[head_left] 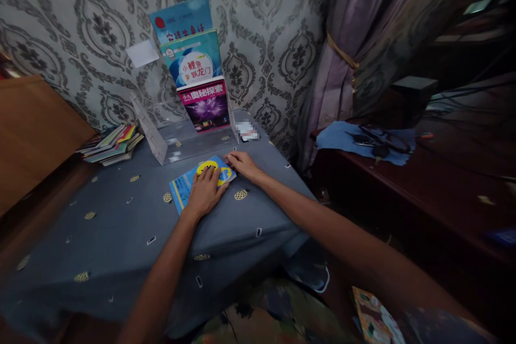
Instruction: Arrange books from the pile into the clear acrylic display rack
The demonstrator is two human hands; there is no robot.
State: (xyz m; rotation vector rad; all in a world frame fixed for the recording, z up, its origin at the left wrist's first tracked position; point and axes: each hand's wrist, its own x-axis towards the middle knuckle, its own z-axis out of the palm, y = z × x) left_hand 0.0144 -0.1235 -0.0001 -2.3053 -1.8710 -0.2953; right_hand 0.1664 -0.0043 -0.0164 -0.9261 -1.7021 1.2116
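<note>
A blue book (183, 187) with a yellow round design on its cover lies flat on the patterned tablecloth in front of me. My left hand (206, 189) rests on that cover, fingers stretched out over the yellow part. At the book's right edge, my right hand (242, 165) has its fingers curled together on the upper right corner; the fingertips are partly hidden. Just behind stands a clear book rack (161, 145). On its right side are a purple-and-pink book (207, 110), a teal book (197, 59) and a blue book with red lettering (181, 16), one above another.
Several thin books lie stacked (113, 145) at the table's left back. A white card (142, 54) sticks up at the rack's left. Right of the rack lies a small blurred packet (247, 130). A dark red cabinet (443, 188) holds a blue cloth (338, 137). An orange book (373, 314) is low right.
</note>
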